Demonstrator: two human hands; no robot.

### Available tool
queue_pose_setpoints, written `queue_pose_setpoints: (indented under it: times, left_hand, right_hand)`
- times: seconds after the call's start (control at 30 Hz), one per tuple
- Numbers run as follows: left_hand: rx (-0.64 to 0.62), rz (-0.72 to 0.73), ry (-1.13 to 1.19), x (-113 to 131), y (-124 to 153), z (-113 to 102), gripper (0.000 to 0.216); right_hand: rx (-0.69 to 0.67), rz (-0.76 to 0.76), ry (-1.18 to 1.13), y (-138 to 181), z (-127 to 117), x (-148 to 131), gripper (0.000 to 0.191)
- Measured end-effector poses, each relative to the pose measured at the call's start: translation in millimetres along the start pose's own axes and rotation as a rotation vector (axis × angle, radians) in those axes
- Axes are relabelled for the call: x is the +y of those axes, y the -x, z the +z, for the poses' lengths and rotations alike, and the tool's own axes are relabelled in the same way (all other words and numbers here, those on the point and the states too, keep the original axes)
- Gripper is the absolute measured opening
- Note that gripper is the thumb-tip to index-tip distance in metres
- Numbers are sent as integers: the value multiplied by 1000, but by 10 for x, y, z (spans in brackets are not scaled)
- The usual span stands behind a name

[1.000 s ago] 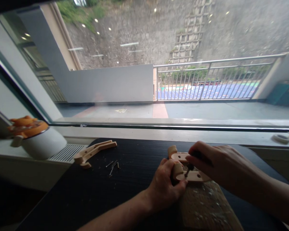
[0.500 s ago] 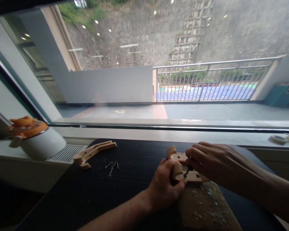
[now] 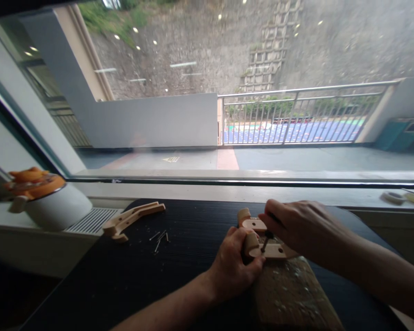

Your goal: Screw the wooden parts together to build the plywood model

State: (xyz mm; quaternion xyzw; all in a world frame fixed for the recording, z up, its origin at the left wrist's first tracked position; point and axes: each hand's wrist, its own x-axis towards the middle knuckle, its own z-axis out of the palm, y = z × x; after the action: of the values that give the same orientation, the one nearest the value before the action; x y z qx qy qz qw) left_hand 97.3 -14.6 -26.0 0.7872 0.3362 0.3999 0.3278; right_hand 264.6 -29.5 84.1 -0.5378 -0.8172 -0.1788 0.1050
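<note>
A pale wooden assembly [image 3: 262, 242] of rounded pieces with holes lies on a scuffed wooden board [image 3: 290, 294] on the black table [image 3: 141, 276]. My left hand [image 3: 234, 266] is closed around its near left end, holding it down. My right hand [image 3: 296, 227] is curled over the top of it, gripping a thin dark tool [image 3: 265, 241] whose tip points down into the wood between two pieces. The tool's handle is hidden in my fingers.
A second wooden piece [image 3: 131, 219] lies at the table's far left, with several small nails [image 3: 160, 237] beside it. A white pot with an orange lid [image 3: 44, 197] stands on the sill at the left. A wide window [image 3: 227, 92] runs behind the table.
My right hand has turned and curled tighter over the tool, shifting slightly left. The left hand keeps its hold on the wooden assembly. The view has drifted slightly.
</note>
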Motion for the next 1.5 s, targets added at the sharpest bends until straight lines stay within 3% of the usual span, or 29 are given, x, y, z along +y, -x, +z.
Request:
queue_pose_setpoints:
  times: [0.1,0.23,0.47,0.77,0.93,1.07,1.33,1.5]
  left_hand:
    - [-2,7,0,5,2,-10,23]
    - [0,-2,-2,3,3,-15,23]
    - [4,-5,-7,7,-4,-11,21]
    - [4,-8,12,5,2,-5,25]
    - [6,-3,9,1,3,-2,24]
    - [3,-12,6,1,9,-4,23]
    - [1,-18,14,1,5,-16,26]
    - [-4,-10,-3,-6,-2,-12,25]
  right_hand:
    - [-70,-22,-16,-11,-81,14,27]
    - [-156,-92,-143,27,-159,68,13]
    - [-149,-179,-235,49,-173,82,14]
    - [-63,-61,-168,49,-38,112,19]
    - [-34,-34,-100,16,-82,90,21]
    - [-76,-94,-80,7,-171,105,26]
    - [-154,-185,-294,124,-201,142,15]
    - [-106,-248,-314,122,-132,144,11]
